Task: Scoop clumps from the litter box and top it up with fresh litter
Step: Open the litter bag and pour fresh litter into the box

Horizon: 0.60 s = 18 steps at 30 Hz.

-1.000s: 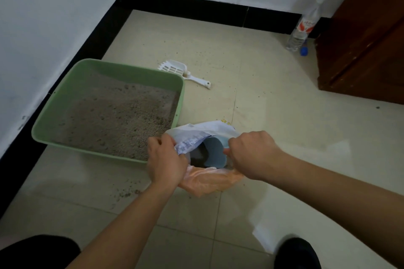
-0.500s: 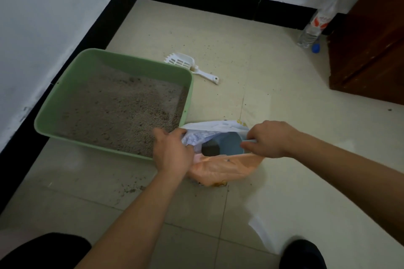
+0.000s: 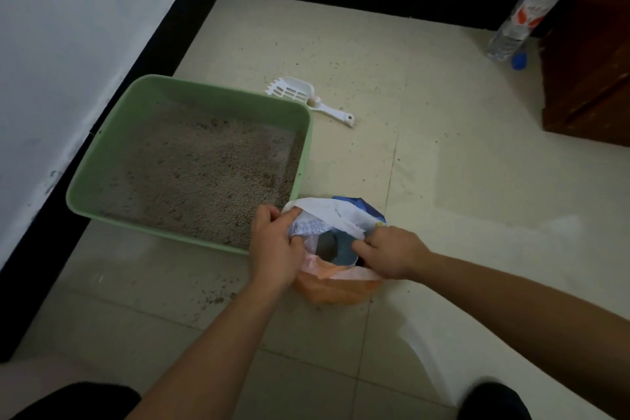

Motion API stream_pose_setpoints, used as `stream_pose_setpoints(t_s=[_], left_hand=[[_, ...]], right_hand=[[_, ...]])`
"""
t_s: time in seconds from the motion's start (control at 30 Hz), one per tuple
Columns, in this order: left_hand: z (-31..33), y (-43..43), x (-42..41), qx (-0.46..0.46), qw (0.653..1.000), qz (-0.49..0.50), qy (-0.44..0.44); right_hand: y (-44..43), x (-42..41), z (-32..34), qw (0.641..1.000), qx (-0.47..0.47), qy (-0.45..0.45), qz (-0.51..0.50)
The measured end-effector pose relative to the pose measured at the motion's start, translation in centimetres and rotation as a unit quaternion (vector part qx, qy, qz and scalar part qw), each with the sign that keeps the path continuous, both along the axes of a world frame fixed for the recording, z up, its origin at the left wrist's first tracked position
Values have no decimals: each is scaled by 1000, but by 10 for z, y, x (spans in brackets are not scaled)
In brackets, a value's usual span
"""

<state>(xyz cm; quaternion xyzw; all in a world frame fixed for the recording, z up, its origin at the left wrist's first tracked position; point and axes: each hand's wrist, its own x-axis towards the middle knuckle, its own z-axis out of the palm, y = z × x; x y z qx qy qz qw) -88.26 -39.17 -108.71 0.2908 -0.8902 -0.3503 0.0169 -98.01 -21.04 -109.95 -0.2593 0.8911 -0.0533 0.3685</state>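
A green litter box (image 3: 102,160) full of grey litter (image 3: 201,174) sits on the tiled floor by the left wall. Just off its near right corner stands a litter bag (image 3: 337,215), white and blue at the top, orange lower down, with its mouth open and dark litter visible inside. My left hand (image 3: 276,245) grips the left edge of the bag's mouth. On the opposite edge, my right hand (image 3: 392,252) pinches the bag. A white slotted scoop (image 3: 300,94) lies on the floor behind the box.
A clear plastic bottle (image 3: 521,17) stands at the back right with a blue cap (image 3: 519,61) on the floor beside it. A brown wooden cabinet (image 3: 589,54) fills the right corner. Litter grains are scattered over the tiles. Black shoe tips show at the bottom.
My right hand has moved back toward the bag's mouth and lower on its edge. The bag's top has folded differently, showing blue print. The view has shifted slightly.
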Motion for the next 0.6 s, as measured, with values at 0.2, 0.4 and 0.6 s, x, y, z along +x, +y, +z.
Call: stream_pose_setpoints(t_s=[0.2,0.4,0.6], left_hand=[[15,-3,-8,39,999,-3,-36],[62,0,-22,-37,996,-74,-44],[98,-5,-23,26,990,-116,-69]], right_hand=[[23,-8,10,997,-37,-66,-12],[52,-14,36,992,-95,-3,-78],[69,-13,56,984,-128,-23,-120]])
